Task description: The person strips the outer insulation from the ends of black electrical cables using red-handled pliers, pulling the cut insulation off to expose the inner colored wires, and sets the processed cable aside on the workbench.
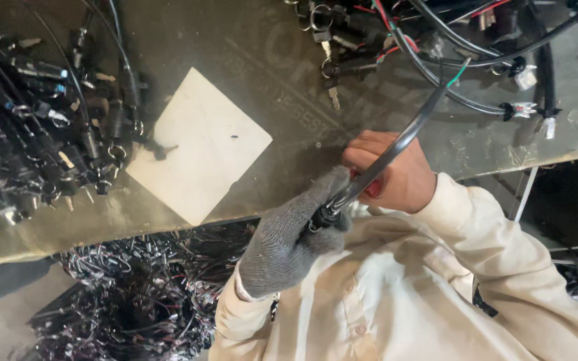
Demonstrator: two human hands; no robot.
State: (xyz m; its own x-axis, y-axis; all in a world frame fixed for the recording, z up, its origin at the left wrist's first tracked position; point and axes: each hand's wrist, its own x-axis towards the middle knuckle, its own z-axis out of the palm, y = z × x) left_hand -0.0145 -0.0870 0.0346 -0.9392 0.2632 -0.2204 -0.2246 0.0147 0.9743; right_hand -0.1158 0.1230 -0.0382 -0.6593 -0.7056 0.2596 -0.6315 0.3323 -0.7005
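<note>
From my remote view, looking straight down, my left hand [289, 237] wears a grey knit glove and is closed in a fist around the lower end of a thick black cable [386, 157], the thumb lying up along it. My bare right hand [389, 170] sits just above and touching, its fingers curled tight around the same cable and around something red that I can only partly see. Both hands are close to my chest, over a cream shirt [403, 287]. The cable rises diagonally up and to the right, ending in green and red wires that join a tangle of black wiring harnesses [463, 47] on the worn table [282, 67]. A blank white square sheet [199, 144] lies on the table left of the hands. Further left lies a heap of black connectors and keys [41, 127]. Below the table edge, bundled wires [135, 294] cover the floor.
</note>
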